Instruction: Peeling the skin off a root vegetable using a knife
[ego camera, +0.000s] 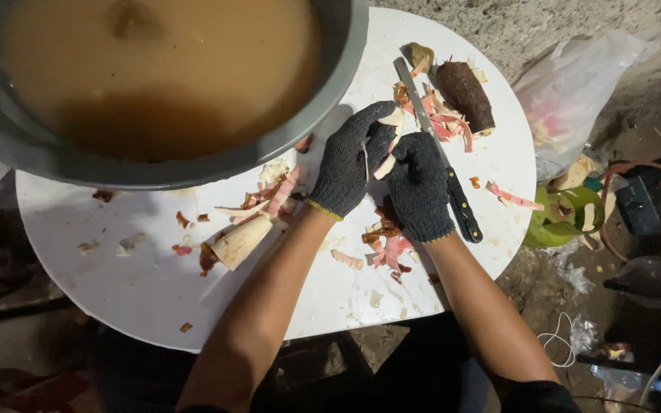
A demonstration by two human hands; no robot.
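While both forearms reach in from the near edge of the white round table, the two hands meet at its middle, each in a dark knit glove. The left hand has its fingers curled and pressed together around a small pale strip, with the thumb closing on it from above. The right hand pinches the lower end of the same strip between thumb and forefinger, and its other fingers are folded in. The strip is held just above the tabletop, between the two hands.

Work in hand, as judged: stripping or peeling this piece by hand, partway through. Pink and cream peelings lie under and around the wrists. A trimmed pale stalk section lies left of the left forearm.

A knife with a black handle lies along the outer side of the right hand, blade pointing away. Whether that hand grips it cannot be told; it looks set down.

Beyond the blade lies an unpeeled dark brown root. Farthest off, a grey basin of murky brown water overhangs the table.

Assessment: a further pull calls for a firm pinch and fingers kept clear of the blade.
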